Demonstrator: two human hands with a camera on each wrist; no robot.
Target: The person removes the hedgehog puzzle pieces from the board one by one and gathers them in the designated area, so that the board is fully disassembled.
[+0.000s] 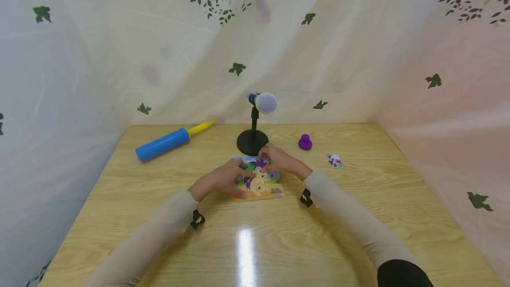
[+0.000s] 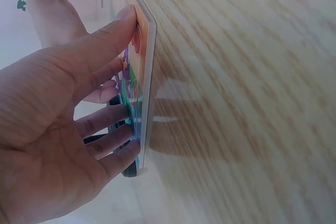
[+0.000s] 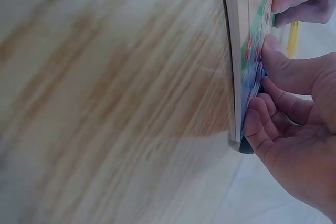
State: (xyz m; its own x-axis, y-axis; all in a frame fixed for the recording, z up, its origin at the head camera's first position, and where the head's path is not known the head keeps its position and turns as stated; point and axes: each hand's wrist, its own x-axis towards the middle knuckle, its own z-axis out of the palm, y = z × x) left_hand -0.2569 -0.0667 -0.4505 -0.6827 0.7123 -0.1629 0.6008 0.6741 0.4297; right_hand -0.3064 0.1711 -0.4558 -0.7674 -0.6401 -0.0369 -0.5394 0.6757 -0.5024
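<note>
A flat jigsaw puzzle board (image 1: 260, 188) lies on the table, printed with a yellow cartoon pony with purple hair, flowers and green. My left hand (image 1: 227, 177) is spread over its left side. In the left wrist view, the thumb (image 2: 126, 22) touches the near edge area, and the other fingertips rest on the printed face. At the top right part of the board is my right hand (image 1: 279, 159). Its thumb (image 3: 281, 66) and bent fingers touch the picture in the right wrist view. Whether a piece is pinched between them cannot be seen.
A toy microphone (image 1: 265, 102) on a black round stand (image 1: 247, 142) stands just behind the board. A blue pump (image 1: 163, 144) with a yellow nozzle lies back left. To the right are a purple rubber duck (image 1: 305, 142) and a loose puzzle piece (image 1: 334, 160). Printed cloth hangs around the table.
</note>
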